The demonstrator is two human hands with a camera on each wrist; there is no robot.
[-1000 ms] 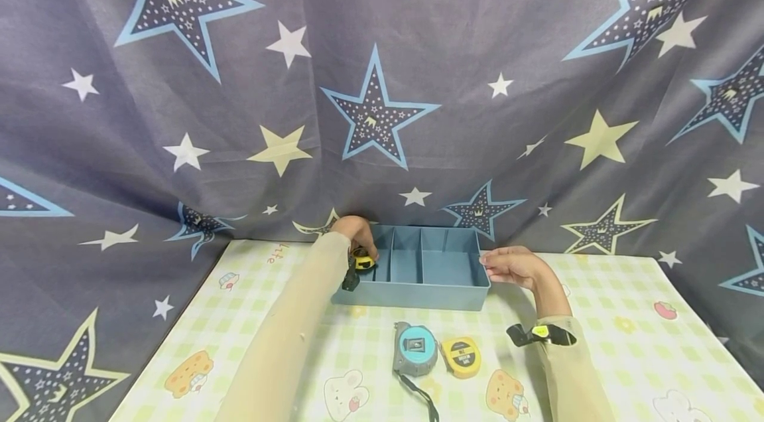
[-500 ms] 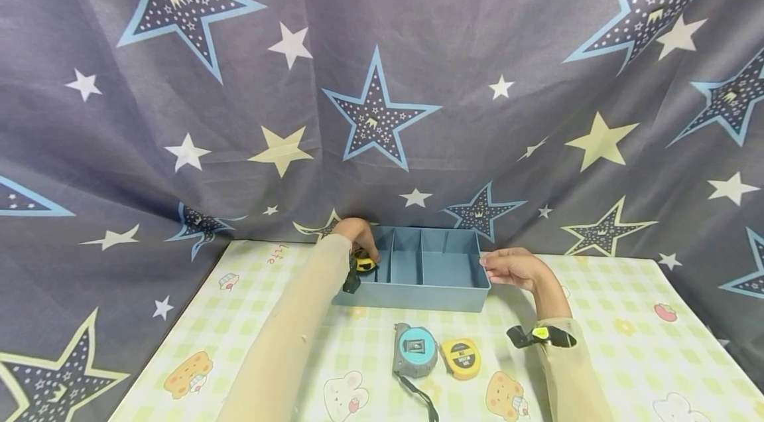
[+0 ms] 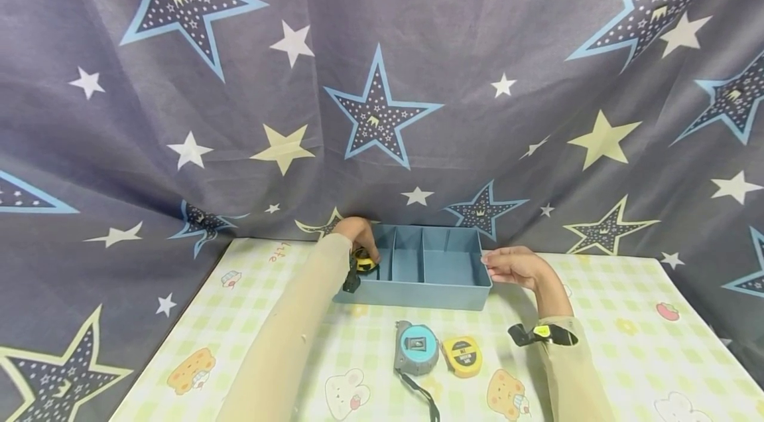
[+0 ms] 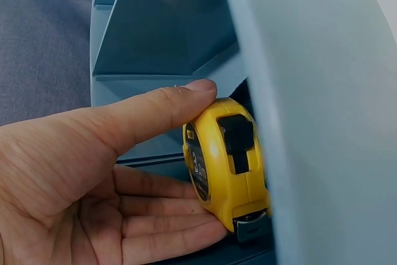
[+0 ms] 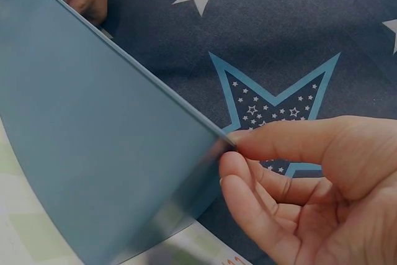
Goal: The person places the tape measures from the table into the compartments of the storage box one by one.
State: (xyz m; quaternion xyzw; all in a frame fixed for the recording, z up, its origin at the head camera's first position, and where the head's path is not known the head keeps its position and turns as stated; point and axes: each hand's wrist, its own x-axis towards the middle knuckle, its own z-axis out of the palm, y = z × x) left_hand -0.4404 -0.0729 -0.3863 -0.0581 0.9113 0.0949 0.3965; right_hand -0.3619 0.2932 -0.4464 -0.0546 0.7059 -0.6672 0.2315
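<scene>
Your left hand (image 4: pixel 93 175) is gripping the yellow, black-buttoned tape measure (image 4: pixel 217 172) with thumb and fingers, inside the left end of the blue tray (image 3: pixel 418 294). Its hook end (image 4: pixel 251 226) is pointing toward the tray's left side, long axis running along the near wall (image 4: pixel 310 122). Your right hand (image 3: pixel 516 265) is pinching the tray's right edge; open-topped compartments (image 3: pixel 408 263) are stretching between.

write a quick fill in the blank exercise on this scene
The left hand holds a tape measure with a mostly ____ case.
In the head view, the right hand pinches the blue box at its ____ end.
There, the turquoise-faced tape measure lies to the ____ of the loose yellow tape measure.
Missing words: yellow; right; left.
</scene>
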